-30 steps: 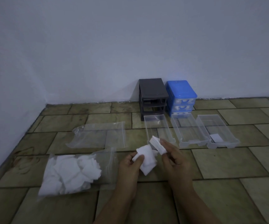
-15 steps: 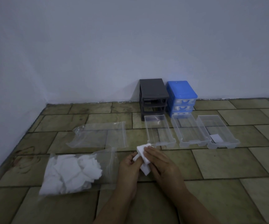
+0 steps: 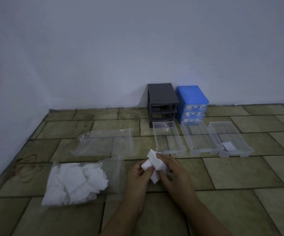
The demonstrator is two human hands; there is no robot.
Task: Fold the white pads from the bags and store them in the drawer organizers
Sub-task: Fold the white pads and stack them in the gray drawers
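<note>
Both hands hold a white pad [image 3: 153,160] above the tiled floor, near the middle of the view. My left hand [image 3: 137,178] pinches its lower left part and my right hand [image 3: 172,172] grips its right side, folding it over. A clear bag [image 3: 79,181] full of white pads lies to the left. Three clear drawers lie ahead: the left drawer [image 3: 167,138], the middle drawer [image 3: 199,140] and the right drawer [image 3: 231,138], which has one folded pad [image 3: 228,145] inside. Behind them stand a dark grey organizer frame [image 3: 162,103] and a blue organizer [image 3: 192,103].
An empty clear zip bag [image 3: 103,142] lies flat beyond the full bag. A pale wall runs along the back and the left side. The blue organizer holds its drawers with white contents showing.
My right hand has brought the pad's raised flap down over the rest and now grips the pad together with the left. The pad looks more bunched.
</note>
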